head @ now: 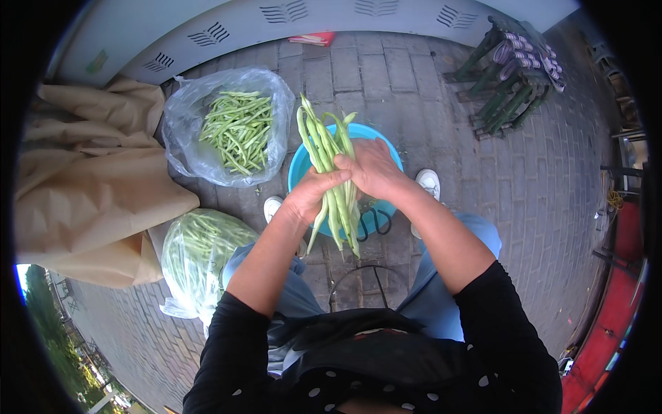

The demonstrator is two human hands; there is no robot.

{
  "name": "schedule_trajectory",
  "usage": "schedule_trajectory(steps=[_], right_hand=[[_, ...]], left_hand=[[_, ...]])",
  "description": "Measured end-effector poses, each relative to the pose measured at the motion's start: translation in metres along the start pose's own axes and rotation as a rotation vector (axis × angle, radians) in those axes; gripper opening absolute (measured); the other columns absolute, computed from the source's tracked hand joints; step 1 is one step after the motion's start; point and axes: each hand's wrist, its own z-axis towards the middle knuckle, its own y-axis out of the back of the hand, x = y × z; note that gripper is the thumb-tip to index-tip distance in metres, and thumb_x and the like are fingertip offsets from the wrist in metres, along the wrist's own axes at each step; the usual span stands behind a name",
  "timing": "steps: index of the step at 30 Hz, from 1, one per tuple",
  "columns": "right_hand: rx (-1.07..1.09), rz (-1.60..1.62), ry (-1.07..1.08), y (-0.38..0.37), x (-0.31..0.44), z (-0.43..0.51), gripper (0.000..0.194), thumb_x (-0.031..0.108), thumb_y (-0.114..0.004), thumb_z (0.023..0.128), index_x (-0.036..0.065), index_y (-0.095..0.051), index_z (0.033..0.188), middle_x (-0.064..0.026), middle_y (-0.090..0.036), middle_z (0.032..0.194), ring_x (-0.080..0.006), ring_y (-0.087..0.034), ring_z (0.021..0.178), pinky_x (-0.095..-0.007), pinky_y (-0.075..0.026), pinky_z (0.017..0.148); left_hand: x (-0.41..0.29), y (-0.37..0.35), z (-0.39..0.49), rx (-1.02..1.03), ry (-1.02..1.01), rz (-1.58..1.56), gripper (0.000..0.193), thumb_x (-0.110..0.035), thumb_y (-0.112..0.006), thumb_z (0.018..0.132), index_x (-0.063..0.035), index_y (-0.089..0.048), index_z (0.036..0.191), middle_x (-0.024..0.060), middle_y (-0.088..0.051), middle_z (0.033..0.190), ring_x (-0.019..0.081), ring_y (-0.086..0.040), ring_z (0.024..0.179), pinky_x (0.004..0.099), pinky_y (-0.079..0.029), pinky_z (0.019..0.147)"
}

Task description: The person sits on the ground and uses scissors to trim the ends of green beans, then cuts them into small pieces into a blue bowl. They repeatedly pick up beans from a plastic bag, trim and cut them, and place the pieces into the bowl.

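Observation:
Both hands hold one bundle of long green beans (331,155) above a turquoise plastic basin (296,173). My left hand (312,192) grips the bundle from the left, its thumb lying across the beans. From the right, my right hand (371,165) closes on the same bundle, thumb against its upper part. Bean tips stick out above and below the hands. A black wire handle or hook (384,221) shows at the basin's lower right; the hands and beans hide much of the basin's inside. Left of it, an open clear plastic bag (178,124) holds many green beans (240,129).
A tied clear bag of beans (199,253) stands by my left leg. Brown sheeting (98,202) lies at the left. White vented panels (331,20) rise ahead, a red packet (315,39) at their foot. Folded stools (509,83) stand on the brick paving (496,181) at upper right.

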Motion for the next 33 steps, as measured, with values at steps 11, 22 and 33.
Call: schedule_trajectory(steps=[11,22,33], right_hand=[[-0.259,0.972,0.136,0.041,-0.014,0.010,0.064,0.046,-0.051,0.093,0.003,-0.036,0.139,-0.0108,-0.052,0.128,-0.0228,-0.046,0.123,-0.0404,-0.039,0.099],[-0.218,0.818,0.127,0.025,-0.010,0.015,0.034,0.010,-0.062,0.087,0.003,-0.056,0.120,-0.0014,-0.058,0.098,-0.0103,-0.056,0.092,-0.0266,-0.045,0.085],[-0.265,0.874,0.215,0.003,0.002,0.039,0.040,0.024,-0.060,0.092,0.003,-0.051,0.125,-0.0084,-0.064,0.106,-0.0150,-0.057,0.104,-0.0311,-0.045,0.092]], left_hand=[[0.017,-0.006,-0.016,0.433,0.193,-0.029,0.084,-0.022,-0.071,0.068,-0.0002,-0.033,0.139,0.0147,-0.060,0.100,0.0292,-0.062,0.077,0.0409,-0.050,0.073],[0.029,-0.011,-0.023,0.392,0.199,-0.155,0.089,-0.036,-0.079,0.070,-0.0051,-0.033,0.139,0.0149,-0.058,0.105,0.0301,-0.064,0.080,0.0390,-0.053,0.068],[0.011,-0.002,-0.044,0.120,0.067,-0.101,0.073,-0.020,-0.074,0.069,-0.0059,-0.043,0.133,0.0088,-0.057,0.090,0.0238,-0.059,0.069,0.0348,-0.048,0.061]])
